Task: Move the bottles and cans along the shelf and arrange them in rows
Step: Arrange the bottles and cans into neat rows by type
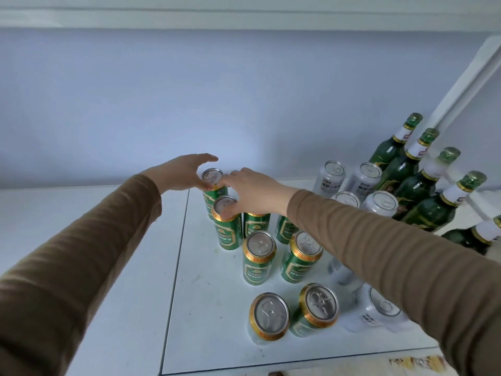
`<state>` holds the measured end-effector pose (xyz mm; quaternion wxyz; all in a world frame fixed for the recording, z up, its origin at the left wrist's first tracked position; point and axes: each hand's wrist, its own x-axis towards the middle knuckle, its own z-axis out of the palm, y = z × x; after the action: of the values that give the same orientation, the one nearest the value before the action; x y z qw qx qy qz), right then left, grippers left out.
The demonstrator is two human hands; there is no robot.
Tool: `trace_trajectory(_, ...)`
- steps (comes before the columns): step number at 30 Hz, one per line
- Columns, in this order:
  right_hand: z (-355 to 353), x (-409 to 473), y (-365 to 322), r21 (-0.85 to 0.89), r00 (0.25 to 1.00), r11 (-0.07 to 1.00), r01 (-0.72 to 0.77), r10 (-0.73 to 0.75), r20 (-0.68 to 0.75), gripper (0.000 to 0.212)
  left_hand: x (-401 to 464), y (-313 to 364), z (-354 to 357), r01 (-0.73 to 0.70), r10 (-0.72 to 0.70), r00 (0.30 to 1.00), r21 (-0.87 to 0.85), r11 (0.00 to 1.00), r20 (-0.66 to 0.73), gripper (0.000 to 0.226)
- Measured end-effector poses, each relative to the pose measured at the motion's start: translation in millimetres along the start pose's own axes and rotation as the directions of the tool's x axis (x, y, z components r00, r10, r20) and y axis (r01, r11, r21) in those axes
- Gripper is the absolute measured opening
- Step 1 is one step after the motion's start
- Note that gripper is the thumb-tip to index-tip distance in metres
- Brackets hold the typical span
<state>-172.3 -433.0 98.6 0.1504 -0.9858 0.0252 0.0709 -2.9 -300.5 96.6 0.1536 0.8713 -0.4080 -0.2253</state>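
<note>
A: Where are the cans?

B: Green aluminium cans with gold rims stand upright in the middle of the white shelf (pixel 211 308). The rearmost green can (pixel 214 185) is near the pale back wall (pixel 244 90), and a second green can (pixel 227 222) stands just in front of it.

A: And the hands?

B: The left hand (pixel 187 173) curves round the left side of the rearmost can's top, thumb held up and apart; whether that grip is clenched on the can I cannot tell. The right hand (pixel 253 192) lies over the second can, fingertips on its lid and rim; it seems to press rather than clasp, so that grip is unclear too. Both arms wear brown ribbed sleeves (pixel 81 253).

A: What else is around?

B: More green cans in pairs toward the front: one pair (pixel 259 256) mid-shelf, another pair (pixel 269 316) nearest the edge. To their right are silver-white cans (pixel 332 176), some partly hidden under the right sleeve. Further right, dark green glass bottles (pixel 406 169) with white neck labels and green foil caps stand in a row beside a white upright post (pixel 466 85).
</note>
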Motion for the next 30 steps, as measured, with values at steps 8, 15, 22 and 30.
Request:
trace_trajectory(8,19,16,-5,-0.072,0.995,0.997,-0.001,0.008,0.098,0.068,21,-18,21,-0.035,0.046,0.998,-0.193,0.981,0.051,0.082)
trace_trajectory(15,16,26,-2,0.099,0.992,0.995,-0.007,-0.006,0.130,0.066,23,-24,10,-0.057,0.055,0.998,-0.205,0.977,-0.015,0.052)
trace_trajectory(22,-12,40,21,0.235,0.996,0.970,-0.056,0.040,0.076,0.058,30,-25,-3,0.009,-0.028,0.992,-0.149,0.989,-0.124,0.049)
trace_trajectory(30,-54,35,86,0.254,0.984,0.950,-0.179,0.177,0.029,0.059,53,8,-2,0.011,-0.045,0.983,-0.189,0.982,-0.177,0.051)
